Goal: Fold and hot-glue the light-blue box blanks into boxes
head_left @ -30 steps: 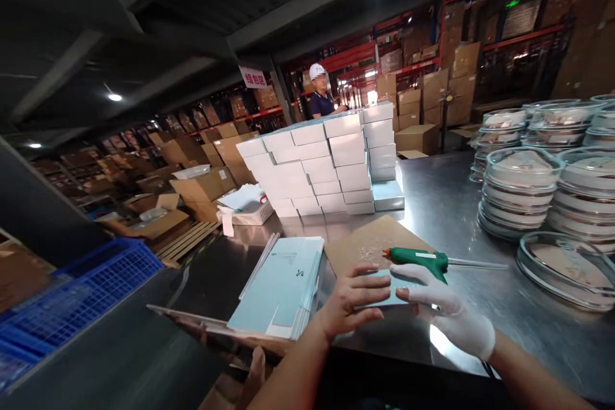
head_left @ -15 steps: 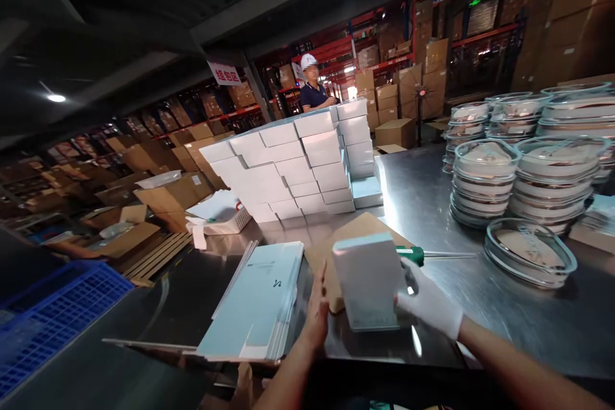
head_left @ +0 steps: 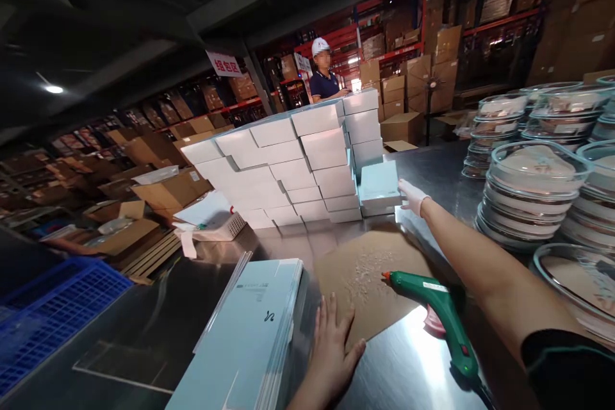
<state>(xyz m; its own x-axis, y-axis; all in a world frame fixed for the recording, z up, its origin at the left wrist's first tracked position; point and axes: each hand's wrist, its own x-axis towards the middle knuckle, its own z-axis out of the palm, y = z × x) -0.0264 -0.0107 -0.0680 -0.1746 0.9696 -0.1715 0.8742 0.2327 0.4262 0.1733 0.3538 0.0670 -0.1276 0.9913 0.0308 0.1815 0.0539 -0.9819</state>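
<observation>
My right hand [head_left: 412,195], in a white glove, is stretched far out and rests against a pale blue box [head_left: 379,183] that lies on top of another at the right end of a big stack of white boxes [head_left: 288,166]. My bare left hand [head_left: 331,349] lies flat on the steel table [head_left: 432,173] with its fingers spread, at the edge of a brown cardboard sheet [head_left: 369,285]. It sits next to a pile of flat, unfolded pale blue cartons [head_left: 250,339]. A green glue gun [head_left: 442,314] lies on the table under my right forearm.
Stacks of round clear lidded containers [head_left: 533,192] fill the right side of the table. A blue plastic crate [head_left: 52,307] stands at the left. Open cardboard boxes cover the floor beyond. A person in a white hard hat [head_left: 323,70] stands behind the box stack.
One second ago both hands held the pale blue box near me. My right hand has carried it out onto the stack, and my left hand has dropped flat onto the table.
</observation>
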